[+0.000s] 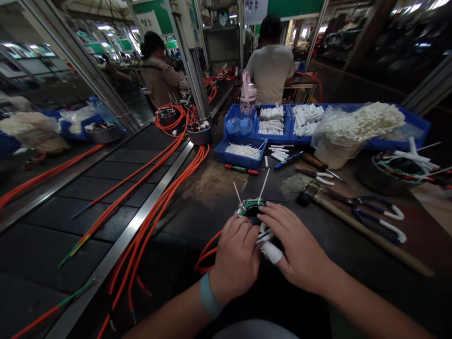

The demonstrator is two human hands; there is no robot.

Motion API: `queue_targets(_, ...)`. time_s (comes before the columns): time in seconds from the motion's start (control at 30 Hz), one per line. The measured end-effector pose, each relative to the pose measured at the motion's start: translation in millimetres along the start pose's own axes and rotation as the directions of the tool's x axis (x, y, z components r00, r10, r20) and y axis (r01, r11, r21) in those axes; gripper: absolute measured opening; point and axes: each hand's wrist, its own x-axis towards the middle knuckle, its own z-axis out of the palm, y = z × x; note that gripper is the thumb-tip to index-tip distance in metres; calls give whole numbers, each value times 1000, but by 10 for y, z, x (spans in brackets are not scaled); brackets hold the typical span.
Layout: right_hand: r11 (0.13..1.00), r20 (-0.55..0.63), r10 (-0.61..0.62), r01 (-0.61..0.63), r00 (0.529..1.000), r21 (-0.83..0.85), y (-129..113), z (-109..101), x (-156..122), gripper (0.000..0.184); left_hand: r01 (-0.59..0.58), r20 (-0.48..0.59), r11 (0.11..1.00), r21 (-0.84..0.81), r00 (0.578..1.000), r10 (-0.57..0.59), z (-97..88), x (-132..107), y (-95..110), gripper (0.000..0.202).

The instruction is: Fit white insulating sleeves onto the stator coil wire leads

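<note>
A motor stator (251, 204), ring-shaped with green and white winding and wires on its rim, sits on the near edge of the dark bench. Two thin white sticks stand up from its far side. My left hand (237, 254), with a teal band at the wrist, has its fingers curled over the stator's near left side. My right hand (296, 245) grips the right side, fingers reaching over the rim and its white-wrapped thumb below. White sleeved leads (264, 235) show between my hands. An orange cable (208, 254) runs out to the left; its join is hidden.
Right of my hands lie a hammer (367, 230), pliers (379, 214) and another stator (399, 167). Behind are a blue tray of white sticks (243, 150), markers (242, 169) and blue bins (278, 136). Orange cables (165, 193) cover the conveyor (106, 188) at left. Two co-workers sit beyond.
</note>
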Motion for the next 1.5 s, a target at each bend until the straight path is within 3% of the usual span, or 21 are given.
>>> queue_targets(0.13,995,-111,-81,73,990,-74,82,188,90,33,-44,-25,998,39,999,45,19,2,-1,33)
queue_targets(0.3,977,-229,-190,207,955,50,216,301,186,36,-36,-47,990,136,998,43,54,32,4,16)
queue_targets(0.5,934,-255,-187,253,949,254,253,364,221,26,-115,-92,988,102,988,125,124,23,-101,28)
queue_targets(0.73,936,-242,-210,266,947,231,289,351,213,22,-130,-68,991,10,989,130,68,38,-108,30)
queue_targets(0.8,947,-255,-188,243,949,209,288,352,207,19,-90,-100,995,-32,991,86,-4,-35,-103,39)
queue_targets(0.9,958,-277,-177,229,944,170,276,350,206,17,95,-171,992,-88,979,-109,-101,-219,-113,44)
queue_targets(0.97,961,-282,-185,233,942,147,268,344,209,17,172,-132,975,-144,973,-191,-132,-335,-127,37)
queue_targets(1.07,967,-272,-185,224,945,120,257,331,207,19,205,-34,950,-234,975,-218,-132,-422,-149,37)
queue_targets(1.2,977,-240,-168,195,956,91,247,317,190,22,291,62,889,-354,956,-288,-143,-411,-174,30)
queue_targets(1.27,980,-223,-160,181,962,81,244,313,179,23,329,82,885,-329,944,-320,-170,-392,-159,31)
queue_targets(1.33,982,-212,-156,174,965,69,242,311,170,24,286,16,933,-217,957,-289,-185,-359,-105,37)
queue_targets(1.43,981,-206,-176,189,963,44,239,310,159,24,97,-55,995,-12,994,-98,-131,-251,16,46)
queue_targets(1.5,981,-204,-184,194,962,31,235,308,153,25,33,-45,999,38,999,-31,-50,-150,70,36)
